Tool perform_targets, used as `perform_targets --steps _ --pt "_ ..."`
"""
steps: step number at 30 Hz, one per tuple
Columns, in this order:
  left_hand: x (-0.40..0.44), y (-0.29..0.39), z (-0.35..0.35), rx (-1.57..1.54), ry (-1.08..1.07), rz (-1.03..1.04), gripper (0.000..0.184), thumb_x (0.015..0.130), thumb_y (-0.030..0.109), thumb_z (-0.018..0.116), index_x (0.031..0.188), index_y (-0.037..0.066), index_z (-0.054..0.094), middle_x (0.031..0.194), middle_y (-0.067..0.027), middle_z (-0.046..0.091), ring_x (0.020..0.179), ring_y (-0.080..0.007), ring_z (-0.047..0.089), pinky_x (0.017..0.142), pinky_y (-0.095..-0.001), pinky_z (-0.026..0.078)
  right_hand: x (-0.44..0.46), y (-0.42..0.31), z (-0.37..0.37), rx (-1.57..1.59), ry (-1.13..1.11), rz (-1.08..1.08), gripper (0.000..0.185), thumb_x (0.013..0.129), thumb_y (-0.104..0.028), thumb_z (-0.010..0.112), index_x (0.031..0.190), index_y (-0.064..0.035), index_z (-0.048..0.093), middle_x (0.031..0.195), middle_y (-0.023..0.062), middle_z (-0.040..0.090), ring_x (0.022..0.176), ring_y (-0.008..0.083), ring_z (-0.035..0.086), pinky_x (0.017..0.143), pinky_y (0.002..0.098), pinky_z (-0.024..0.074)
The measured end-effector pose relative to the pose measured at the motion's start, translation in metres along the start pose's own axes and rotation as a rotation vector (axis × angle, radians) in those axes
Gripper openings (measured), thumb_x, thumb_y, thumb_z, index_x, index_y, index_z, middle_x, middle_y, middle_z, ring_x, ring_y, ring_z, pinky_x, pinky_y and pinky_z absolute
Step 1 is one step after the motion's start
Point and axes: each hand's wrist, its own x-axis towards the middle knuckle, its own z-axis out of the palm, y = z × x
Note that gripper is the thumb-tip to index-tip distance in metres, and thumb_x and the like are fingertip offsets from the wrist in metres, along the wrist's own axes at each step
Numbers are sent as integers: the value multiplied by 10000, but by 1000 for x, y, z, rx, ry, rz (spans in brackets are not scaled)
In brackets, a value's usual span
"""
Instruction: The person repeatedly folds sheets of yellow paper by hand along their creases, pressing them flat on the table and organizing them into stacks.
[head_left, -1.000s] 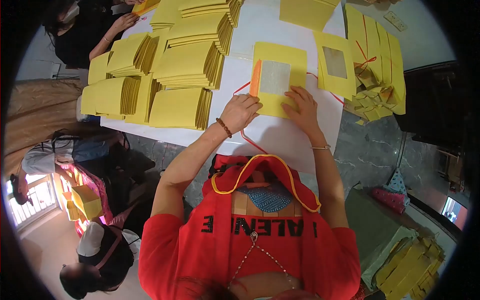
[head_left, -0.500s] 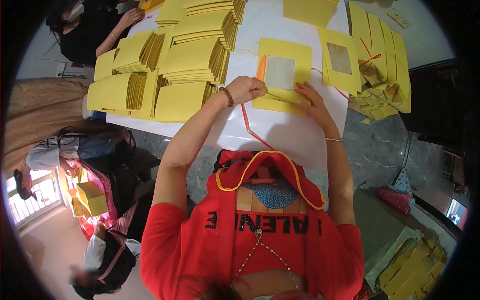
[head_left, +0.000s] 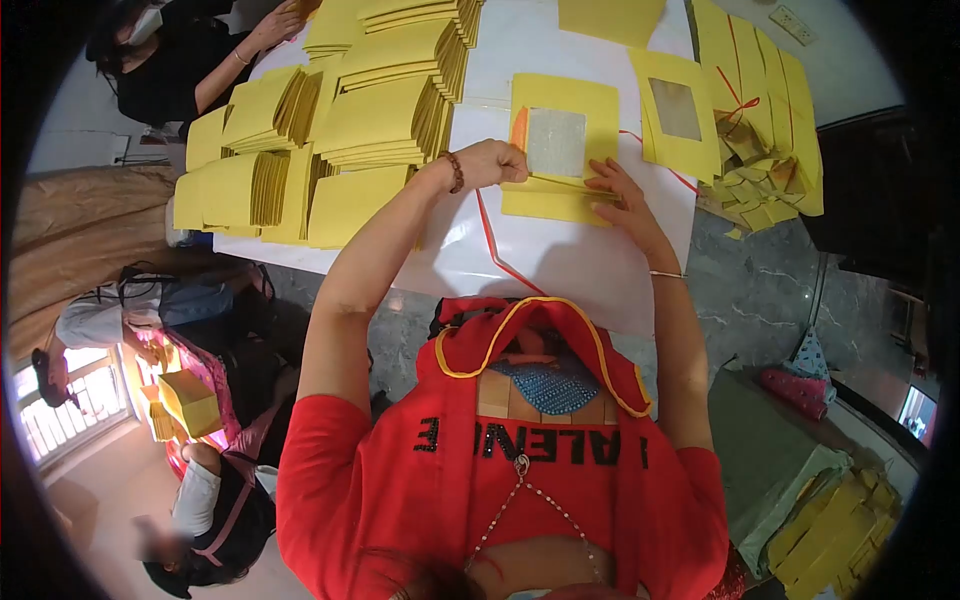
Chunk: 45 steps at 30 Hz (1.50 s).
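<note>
A yellow paper piece [head_left: 600, 115] with a pale rectangular panel [head_left: 556, 142] lies on the white table in front of me. My left hand [head_left: 488, 164] is closed on its left side, pinching a raised edge of the paper. A narrow fold or flap runs across below the panel. My right hand [head_left: 622, 195] rests at the paper's lower right with its fingers apart, touching the edge. An orange strip [head_left: 519, 130] shows along the left side. Part of a red ribbon [head_left: 492, 240] lies on the table below my left hand.
Stacks of folded yellow paper [head_left: 380, 120] stand on the left of the table [head_left: 570, 275]. Another windowed yellow piece [head_left: 682, 150] lies to the right, near a tied yellow bundle [head_left: 790, 110]. A co-worker [head_left: 170, 75] is at the upper left; other people are at the lower left.
My left hand has moved up along the paper's left side, and a lower fold has lifted. The fingers of my right hand have shifted to the right edge.
</note>
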Motion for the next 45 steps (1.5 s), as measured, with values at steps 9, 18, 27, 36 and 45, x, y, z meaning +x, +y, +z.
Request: perform_targets --steps 9,18,27,36,45 --pt "1 5 -4 -106 -31 -12 145 814 165 605 821 22 630 778 -14 585 743 -116 536 681 -278 451 3 13 2 -336 30 -113 334 721 -160 702 1044 -122 623 1297 66 501 1298 268 338 1055 405 223" --pt "-2 25 -11 -35 -94 -110 116 834 113 596 835 0 625 750 10 562 741 -86 502 717 -251 422 5 20 2 -386 58 -175 328 729 -194 704 1045 -154 621 1285 33 514 1288 246 359 1042 396 219" --pt "6 14 -10 -3 -127 -70 144 847 130 569 836 -8 609 812 -7 524 773 -119 498 733 -265 424 3 21 3 -392 46 -167 389 706 -227 727 1072 -173 609 1298 26 500 1302 235 338 1041 413 202" --pt "6 22 -15 -29 -143 -139 207 802 180 595 902 4 638 879 -48 600 844 -157 568 707 -290 497 4 15 4 -401 53 -140 340 728 -151 683 1059 -119 611 1294 81 505 1303 283 333 1051 389 250" --pt "3 9 -16 -336 -201 -150 166 808 85 574 926 3 658 866 1 565 831 -85 545 722 -233 461 4 15 4 -451 65 -176 356 701 -103 702 1046 -116 612 1284 84 513 1289 289 351 1048 379 276"
